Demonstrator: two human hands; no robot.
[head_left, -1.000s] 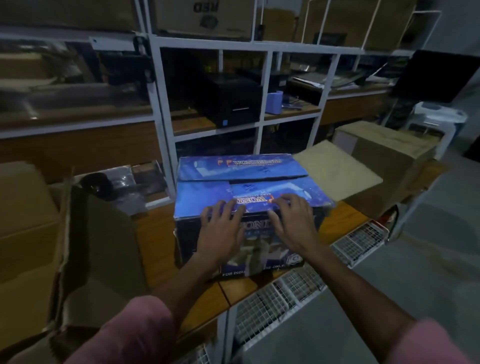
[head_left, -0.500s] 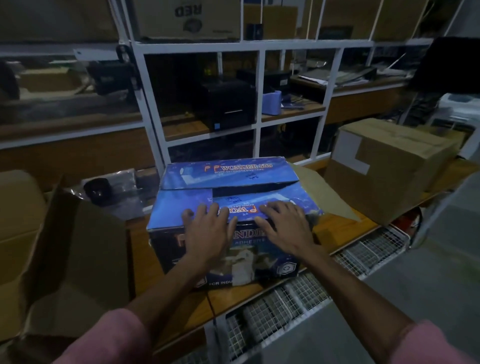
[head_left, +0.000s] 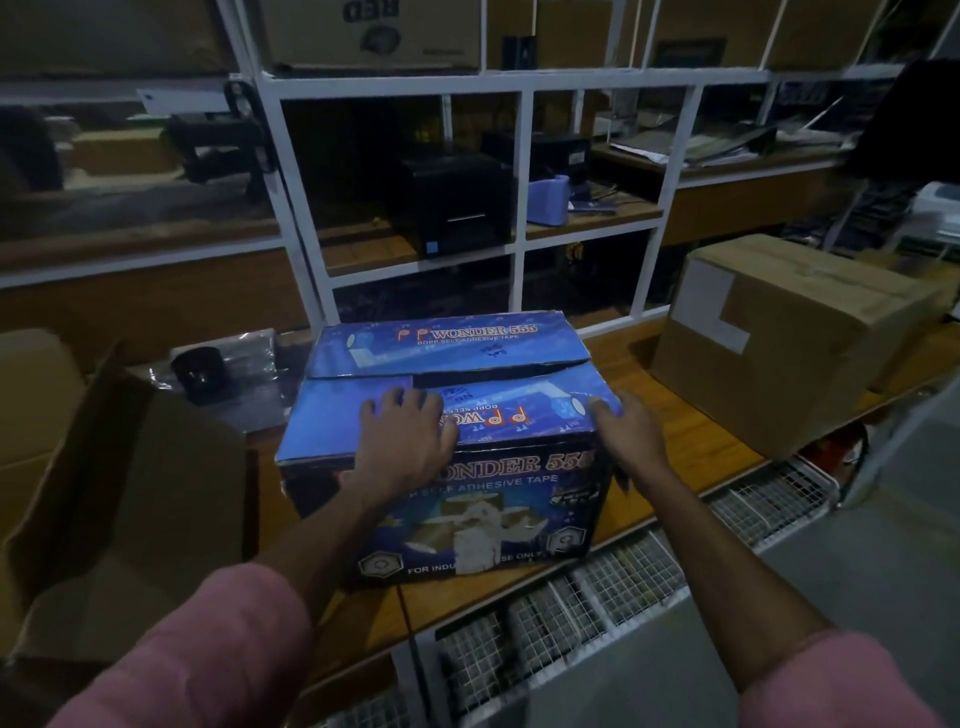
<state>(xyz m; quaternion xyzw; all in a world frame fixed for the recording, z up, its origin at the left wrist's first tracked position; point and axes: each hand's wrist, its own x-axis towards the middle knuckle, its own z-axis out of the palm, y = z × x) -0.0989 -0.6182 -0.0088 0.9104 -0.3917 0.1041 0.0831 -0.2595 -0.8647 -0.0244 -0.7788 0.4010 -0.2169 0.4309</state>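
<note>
two hands are on the blue wonder 555 adhesive tape carton (head_left: 519, 465), which sits near the front edge of the wooden bench top (head_left: 696, 447), square to the viewer. half a second ago both hands lay side by side on the middle of the near top flap (head_left: 332, 423); now the left hand (head_left: 402, 441) stays there, fingers spread and flat, pressing the flap down, while the right hand (head_left: 626, 436) has slid out to the carton's front right corner, thumb on top and the other fingers dropping down the right wall, where i cannot tell how they lie. the far flap (head_left: 441, 343) is folded down too, with a dark seam open between the two. that shift reads as closing finished and a hold being taken to turn or drag the carton. room is uneven: an open brown carton (head_left: 130, 493) stands near on the left, a taped brown cardboard box (head_left: 779, 338) stands apart on the right with bare bench between, and the white shelf frame (head_left: 522, 208) rises just behind. the front edge drops to wire mesh (head_left: 623, 582), so rightward looks the freest way.
</note>
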